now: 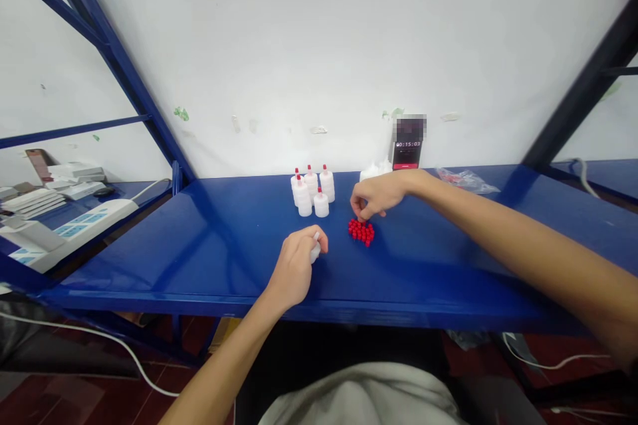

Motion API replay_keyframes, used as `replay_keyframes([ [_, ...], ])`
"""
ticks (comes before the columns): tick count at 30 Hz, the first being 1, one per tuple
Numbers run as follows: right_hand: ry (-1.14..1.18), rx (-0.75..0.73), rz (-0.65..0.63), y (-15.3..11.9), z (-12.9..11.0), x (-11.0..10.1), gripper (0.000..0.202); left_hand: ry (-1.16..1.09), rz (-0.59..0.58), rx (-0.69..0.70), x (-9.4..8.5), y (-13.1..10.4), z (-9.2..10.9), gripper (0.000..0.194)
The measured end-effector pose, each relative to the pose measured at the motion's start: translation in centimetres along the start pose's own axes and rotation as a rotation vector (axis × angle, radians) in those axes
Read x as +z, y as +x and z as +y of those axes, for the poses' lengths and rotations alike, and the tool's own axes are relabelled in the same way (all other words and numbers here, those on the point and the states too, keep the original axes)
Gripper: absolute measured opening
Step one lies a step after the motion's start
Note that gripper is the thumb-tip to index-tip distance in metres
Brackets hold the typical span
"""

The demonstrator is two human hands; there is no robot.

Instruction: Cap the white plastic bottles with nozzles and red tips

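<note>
My left hand (298,262) is closed round a small white nozzle lid (316,251), whose narrow spout pokes up between thumb and fingers. Bent over a heap of small red caps (361,231), my right hand (375,198) has its fingertips pinched at the heap's far edge, on a red cap as far as I can see. Behind my left hand stand several ringed white stacks (304,202), which look like lids piled on one another, each topped by a red tip. A shorter stack (321,205) stands at their front right.
White spouted pieces (375,169) lie partly hidden behind my right hand. A phone showing a timer (407,146) leans against the wall. A clear plastic bag (467,180) lies at the back right of the blue table (209,246). Blue posts rise at both sides; a white power strip (90,226) sits left.
</note>
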State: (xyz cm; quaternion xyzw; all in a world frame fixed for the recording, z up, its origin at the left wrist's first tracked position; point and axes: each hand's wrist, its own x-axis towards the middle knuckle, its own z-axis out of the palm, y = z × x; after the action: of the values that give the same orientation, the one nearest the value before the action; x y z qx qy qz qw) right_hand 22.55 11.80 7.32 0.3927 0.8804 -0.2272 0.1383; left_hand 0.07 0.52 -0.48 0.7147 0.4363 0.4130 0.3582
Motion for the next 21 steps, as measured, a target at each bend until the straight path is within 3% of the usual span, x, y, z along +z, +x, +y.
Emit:
replay_keyframes([
  [11,-0.02,0.046,-0.016,0.2,0.1,0.2,0.013,-0.113,0.032,-0.079,0.3,-0.1,-0.4,0.042],
  [16,-0.164,0.111,0.107,0.2,0.3,0.0,0.012,-0.09,0.042,-0.034,0.3,0.0,-0.5,0.05],
  [18,-0.152,0.032,0.198,-0.3,-0.3,-0.3,0.011,-0.101,0.023,-0.029,0.3,0.0,-0.3,0.051],
  [21,0.046,-0.237,0.247,-1.3,-2.6,-0.4,0.013,-0.115,-0.016,-0.025,0.3,-0.1,-0.1,0.053],
])
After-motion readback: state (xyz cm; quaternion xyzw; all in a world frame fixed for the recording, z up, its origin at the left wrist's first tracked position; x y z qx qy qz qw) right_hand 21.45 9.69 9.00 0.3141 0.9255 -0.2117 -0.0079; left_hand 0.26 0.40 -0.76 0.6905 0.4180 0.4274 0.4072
